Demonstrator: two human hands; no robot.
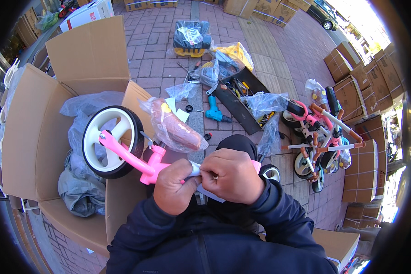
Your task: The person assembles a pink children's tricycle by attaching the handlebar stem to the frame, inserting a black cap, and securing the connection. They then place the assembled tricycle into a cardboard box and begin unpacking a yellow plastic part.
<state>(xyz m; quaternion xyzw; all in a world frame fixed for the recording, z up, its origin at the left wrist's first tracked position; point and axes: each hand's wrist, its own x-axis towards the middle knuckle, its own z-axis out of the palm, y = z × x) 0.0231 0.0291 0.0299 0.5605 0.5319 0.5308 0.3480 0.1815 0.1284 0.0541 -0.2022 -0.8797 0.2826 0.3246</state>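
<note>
A pink child's bike frame (156,170) lies across my lap, its fork running up to a white wheel with a black tyre (137,130). My left hand (173,186) is closed around the frame's tube, beside a white band (195,168) on it. My right hand (233,177) is closed in a pinch against that band; what its fingertips hold is hidden. Just beyond the frame rests a brown padded saddle (176,128) in clear plastic. Part of another small wheel (270,173) shows past my right hand.
An open cardboard box (89,43) with plastic bags stands at my left. Ahead lie a teal power drill (213,109), a long black toolbox (235,102) and a yellow-and-black wrapped case (192,39). Pink and white bikes (322,137) stand right, near stacked cartons (360,169).
</note>
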